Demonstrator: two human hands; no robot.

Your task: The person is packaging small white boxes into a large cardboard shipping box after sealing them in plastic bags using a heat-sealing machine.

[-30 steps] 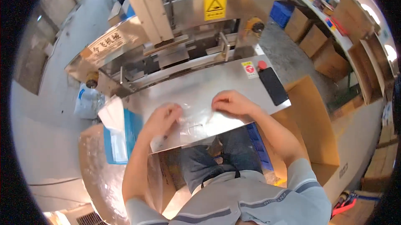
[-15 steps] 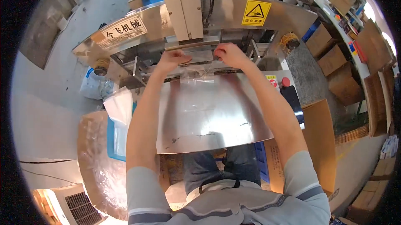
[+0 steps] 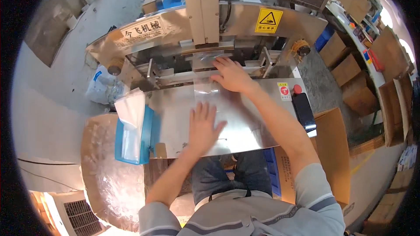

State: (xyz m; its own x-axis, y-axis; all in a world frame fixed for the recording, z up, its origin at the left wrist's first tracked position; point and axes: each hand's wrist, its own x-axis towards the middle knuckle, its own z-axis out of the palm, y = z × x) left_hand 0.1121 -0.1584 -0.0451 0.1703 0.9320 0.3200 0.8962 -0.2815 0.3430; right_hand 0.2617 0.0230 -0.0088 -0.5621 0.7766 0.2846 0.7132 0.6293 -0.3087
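A see-through plastic bag (image 3: 204, 88) lies flat from the machine's jaw slot onto the shiny metal worktop (image 3: 175, 118). My right hand (image 3: 232, 75) rests at its far right part, palm down, thumb and fingers apart, with nothing gripped. My left hand (image 3: 202, 127) is over the near middle of the worktop, fingers spread, slightly blurred, and holds nothing. Whether its palm touches the bag's near end, I cannot tell. Just beyond my right fingertips is the machine's pressing bar (image 3: 208, 48), under an upright metal column (image 3: 201, 10).
A blue bin (image 3: 148, 133) with white and see-through bags stands at the worktop's left edge. Left of it is a carton (image 3: 94, 148) lined with plastic. A red button (image 3: 297, 89) and a black phone-like object (image 3: 303, 111) are at the right, above an open carton (image 3: 334, 148).
My left hand has let go of the bag at the bar and come back toward me over the worktop. My right hand has opened from a pinch and flattened.
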